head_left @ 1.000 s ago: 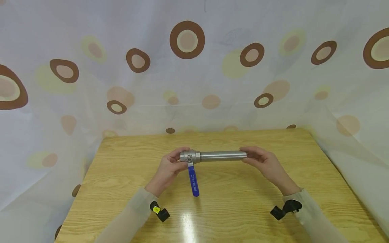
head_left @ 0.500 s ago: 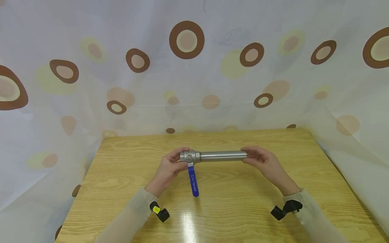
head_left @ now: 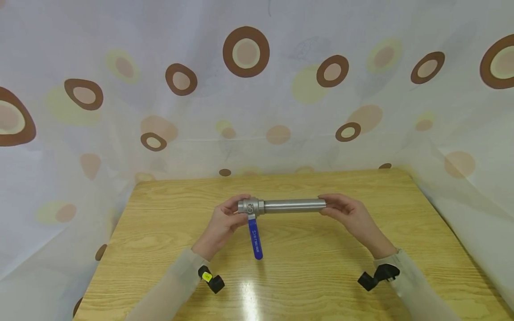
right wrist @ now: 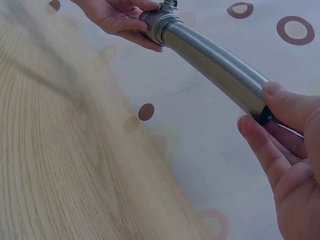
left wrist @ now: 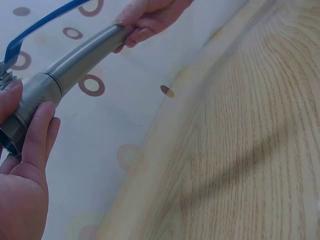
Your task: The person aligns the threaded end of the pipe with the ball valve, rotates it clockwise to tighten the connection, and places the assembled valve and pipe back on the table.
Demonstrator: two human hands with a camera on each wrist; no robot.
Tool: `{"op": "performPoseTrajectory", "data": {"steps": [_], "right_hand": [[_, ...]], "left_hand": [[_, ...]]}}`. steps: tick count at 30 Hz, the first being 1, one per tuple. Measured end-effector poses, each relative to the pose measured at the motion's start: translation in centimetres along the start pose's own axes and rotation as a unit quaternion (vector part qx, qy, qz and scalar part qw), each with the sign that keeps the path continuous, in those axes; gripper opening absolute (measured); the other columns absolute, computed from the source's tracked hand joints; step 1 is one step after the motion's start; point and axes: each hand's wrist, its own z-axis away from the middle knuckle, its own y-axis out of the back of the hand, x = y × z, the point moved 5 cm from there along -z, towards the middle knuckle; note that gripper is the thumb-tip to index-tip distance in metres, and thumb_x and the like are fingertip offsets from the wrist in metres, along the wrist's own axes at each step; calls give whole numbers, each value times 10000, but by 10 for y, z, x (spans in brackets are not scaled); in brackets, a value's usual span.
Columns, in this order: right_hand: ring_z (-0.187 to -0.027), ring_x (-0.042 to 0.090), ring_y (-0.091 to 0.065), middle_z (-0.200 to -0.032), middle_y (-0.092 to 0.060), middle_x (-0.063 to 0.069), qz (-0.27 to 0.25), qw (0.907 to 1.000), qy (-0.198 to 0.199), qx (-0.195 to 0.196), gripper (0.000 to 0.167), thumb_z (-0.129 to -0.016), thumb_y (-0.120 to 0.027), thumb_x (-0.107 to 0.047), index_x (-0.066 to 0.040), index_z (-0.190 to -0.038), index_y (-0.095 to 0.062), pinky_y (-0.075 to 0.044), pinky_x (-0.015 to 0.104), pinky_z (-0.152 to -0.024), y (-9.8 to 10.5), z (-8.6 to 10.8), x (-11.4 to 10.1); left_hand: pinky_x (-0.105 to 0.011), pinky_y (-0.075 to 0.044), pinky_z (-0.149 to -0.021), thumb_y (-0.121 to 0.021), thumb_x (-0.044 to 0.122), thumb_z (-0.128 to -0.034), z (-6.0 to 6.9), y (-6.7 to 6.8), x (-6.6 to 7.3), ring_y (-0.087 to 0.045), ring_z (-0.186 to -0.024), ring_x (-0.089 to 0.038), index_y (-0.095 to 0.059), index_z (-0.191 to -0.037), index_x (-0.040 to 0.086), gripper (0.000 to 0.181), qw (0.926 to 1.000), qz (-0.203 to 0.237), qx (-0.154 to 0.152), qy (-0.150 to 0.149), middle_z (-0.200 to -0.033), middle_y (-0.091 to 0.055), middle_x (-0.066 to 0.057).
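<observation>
Both hands hold up a steel ball valve (head_left: 251,207) joined to a straight metal pipe (head_left: 295,205), which lies roughly level above the table. My left hand (head_left: 223,221) grips the valve body at its left end, thumb in front and fingers behind. The valve's blue lever handle (head_left: 255,238) points down toward me in the head view. At the pipe's far right end, my right hand (head_left: 348,215) pinches the rim between thumb and fingers. The left wrist view shows the valve's open hexagonal end (left wrist: 12,137); in the right wrist view the thumb (right wrist: 285,102) lies on the pipe.
Under the hands is a wood-grain table (head_left: 305,281). A pale curtain (head_left: 257,102) with brown and yellow circles hangs behind it and along both sides. Black wrist cameras sit on the left sleeve (head_left: 176,281) and the right sleeve (head_left: 417,285).
</observation>
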Motion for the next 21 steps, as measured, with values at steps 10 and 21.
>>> {"op": "performPoseTrajectory", "data": {"steps": [10,21], "right_hand": [[-1037,64,-686,-1164,-707,-4,-176,9998,75,-29,413,-1010,-677,-107,3,-1399,-595,-583,211,-852,-2,0,-2],[-1063,55,-689,-1206,-696,17,-163,9998,-96,-29,435,-1015,-678,-139,-32,-1428,-590,-586,221,-883,-3,0,0]], "left_hand": [[-318,-584,-943,-609,-151,-871,0,-1,1,-589,-1191,-221,-772,-1101,318,547,10000,50,36,-1,-1243,-716,42],[-321,-584,-952,-606,-167,-876,0,0,-2,-599,-1199,-207,-778,-1095,323,563,9998,158,131,51,-1238,-730,52]]}}
